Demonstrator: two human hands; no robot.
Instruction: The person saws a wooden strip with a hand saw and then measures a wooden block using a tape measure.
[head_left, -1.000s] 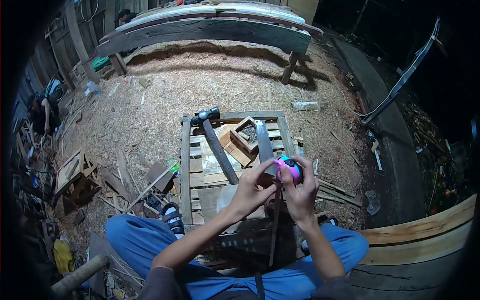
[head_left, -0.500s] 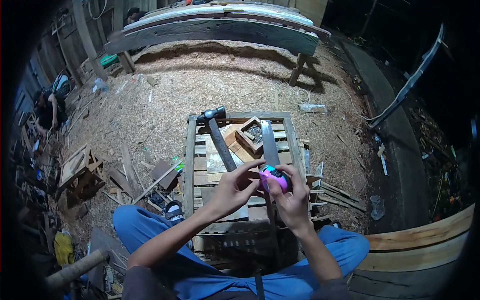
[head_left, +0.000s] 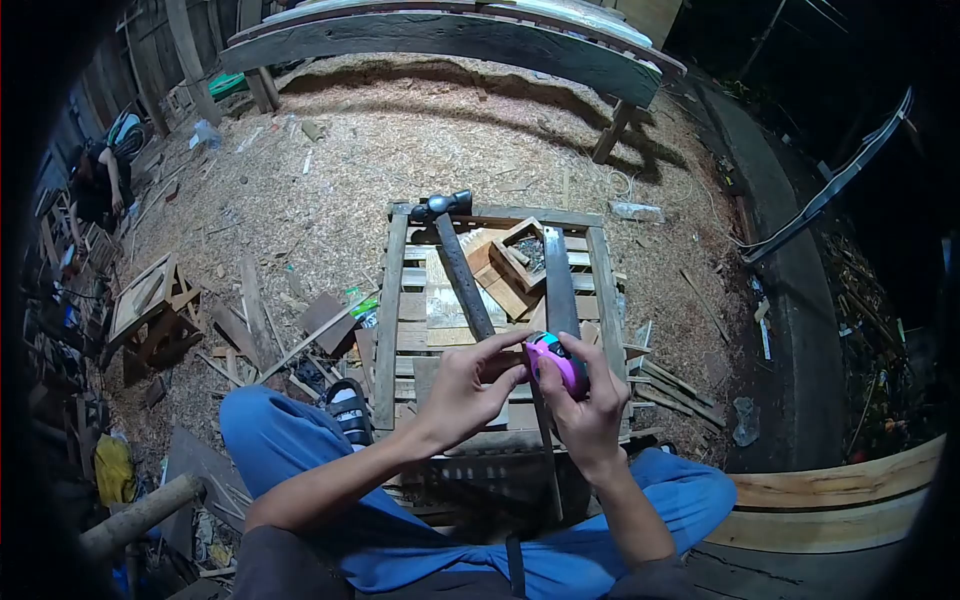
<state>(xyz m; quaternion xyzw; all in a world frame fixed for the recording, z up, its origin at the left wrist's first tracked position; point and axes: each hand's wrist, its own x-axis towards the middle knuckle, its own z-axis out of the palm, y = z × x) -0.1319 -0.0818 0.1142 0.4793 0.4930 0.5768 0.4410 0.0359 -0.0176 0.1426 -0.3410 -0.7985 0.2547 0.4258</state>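
Observation:
My right hand [head_left: 592, 415] is wrapped round a pink, teal and black tape measure [head_left: 562, 372] above the slatted wooden stand. With bent fingers, my left hand [head_left: 462, 398] meets the front end of the tape measure, index finger above and thumb below; whether any tape is pulled out is hard to see. A hammer [head_left: 462, 275] lies on the stand [head_left: 384, 350], its head at the far left corner. Beside it sits a small wooden box [head_left: 508, 262] of nails or screws. A handsaw blade [head_left: 560, 285] runs beneath my right hand, partly hidden.
Wood shavings and offcuts cover the ground. A long timber bench [head_left: 440, 45] stands across the back. At far left another person [head_left: 100, 185] bends low near a wooden frame [head_left: 150, 300]. Planks [head_left: 840, 490] lie at my right, and a round pole [head_left: 145, 515] at lower left.
The view has shifted, so the stand and its tools appear slightly to the right and the bench higher. Both hands keep nearly the same hold on the tape measure.

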